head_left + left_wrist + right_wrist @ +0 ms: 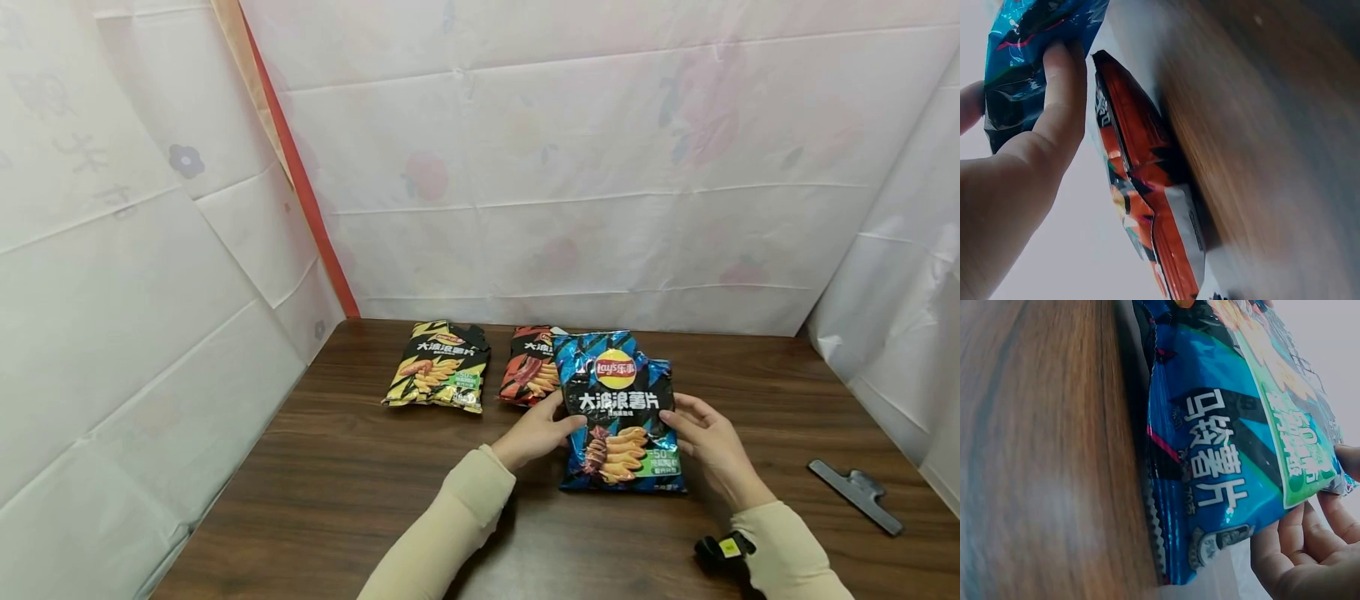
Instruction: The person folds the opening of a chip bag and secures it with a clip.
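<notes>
Both hands hold a blue and black bag of potato chips [617, 408], upright with its printed front facing the head camera. Its top right corner looks torn or cut away. My left hand [534, 433] grips the bag's left side, thumb in front and fingers behind. On the right side my right hand [712, 446] pinches it the same way; in the right wrist view its fingers [1300, 540] curl behind the bag. Partly hidden behind the blue bag lies a red chip bag [525, 367]. Further left is a yellow and black chip bag [438, 371].
A grey bag clip [855, 496] lies on the brown wooden table [337, 492] at the right. Near the right forearm is a black object with a yellow label [726, 548]. White patterned sheets [562, 167] hang behind the table and at both sides.
</notes>
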The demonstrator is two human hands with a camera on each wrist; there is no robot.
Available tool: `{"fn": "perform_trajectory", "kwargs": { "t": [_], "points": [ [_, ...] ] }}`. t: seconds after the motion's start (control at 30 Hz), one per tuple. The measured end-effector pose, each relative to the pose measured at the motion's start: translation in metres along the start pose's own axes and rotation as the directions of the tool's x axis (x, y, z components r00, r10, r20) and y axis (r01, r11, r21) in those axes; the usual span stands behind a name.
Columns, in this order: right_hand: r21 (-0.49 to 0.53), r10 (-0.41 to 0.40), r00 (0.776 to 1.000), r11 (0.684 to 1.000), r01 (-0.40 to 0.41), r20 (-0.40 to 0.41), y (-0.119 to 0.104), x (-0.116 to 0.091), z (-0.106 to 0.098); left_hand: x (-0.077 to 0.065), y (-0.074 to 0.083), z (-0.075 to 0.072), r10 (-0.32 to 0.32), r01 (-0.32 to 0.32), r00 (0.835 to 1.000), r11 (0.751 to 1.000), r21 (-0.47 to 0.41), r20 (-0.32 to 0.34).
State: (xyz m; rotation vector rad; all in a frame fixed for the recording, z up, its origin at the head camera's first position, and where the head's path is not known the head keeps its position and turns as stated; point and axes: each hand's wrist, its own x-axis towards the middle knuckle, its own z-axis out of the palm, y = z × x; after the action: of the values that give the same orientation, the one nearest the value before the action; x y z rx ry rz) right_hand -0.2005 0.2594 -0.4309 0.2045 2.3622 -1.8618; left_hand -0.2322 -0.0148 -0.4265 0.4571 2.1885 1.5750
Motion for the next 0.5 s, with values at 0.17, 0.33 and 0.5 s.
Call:
{"fn": "perform_trajectory", "kwargs": {
  "t": [0.17,0.33,0.5],
  "points": [
    [-0.014,0.007,1.000,1.000,-0.007,0.017,-0.003,-0.001,0.008,-0.003,-0.002,-0.007,0.029,-0.029,1.000,1.000,-0.006,-0.002],
    [-0.005,0.004,1.000,1.000,-0.004,0.022,-0.005,0.001,0.017,-0.009,-0.006,-0.015,0.025,-0.025,0.999,1.000,0.009,-0.034],
    [0.012,0.007,0.999,1.000,-0.007,0.036,-0.007,0.001,0.025,-0.015,-0.010,-0.021,0.012,-0.010,0.998,1.000,0.029,-0.069]
  ]
}}
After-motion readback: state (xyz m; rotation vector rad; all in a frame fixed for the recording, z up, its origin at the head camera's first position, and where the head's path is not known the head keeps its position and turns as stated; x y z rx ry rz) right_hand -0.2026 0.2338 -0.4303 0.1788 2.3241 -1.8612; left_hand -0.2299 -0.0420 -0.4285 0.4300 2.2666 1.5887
